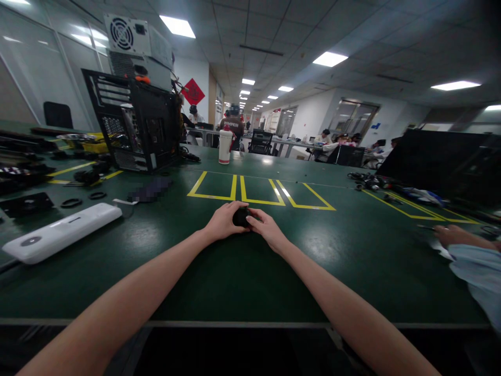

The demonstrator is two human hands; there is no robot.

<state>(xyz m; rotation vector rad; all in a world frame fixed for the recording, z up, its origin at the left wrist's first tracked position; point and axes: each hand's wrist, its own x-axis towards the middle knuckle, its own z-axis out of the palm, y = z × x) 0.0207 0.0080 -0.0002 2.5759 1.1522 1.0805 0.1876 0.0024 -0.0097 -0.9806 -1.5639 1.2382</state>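
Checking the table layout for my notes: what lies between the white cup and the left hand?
Yellow tape on the green table lies between the white cup and the left hand, as the head view shows.

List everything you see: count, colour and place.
Table: one, green, foreground.
Small object: one, black, table's middle.
Tape outlines: several, yellow, centre, left and right.
Cup: one, white with red, behind centre outlines.
Computer case: one, black, rear left.
Metal units: two, grey, above case.
Long device: one, white, left.
Loose parts: many, mostly black, left.
Rings: at least two, black, left.
Panel: one, black, rear right.
Cables: several, mostly black, right.
Sign: one, red, background.
Chairs: several, black, background.
People: several, varied clothing, background.
Ceiling lights: many, white, overhead.
Co-worker's hand: one, blue-sleeved, right edge.
Left grip: one, bare, on small object.
Right grip: one, bare, on small object.
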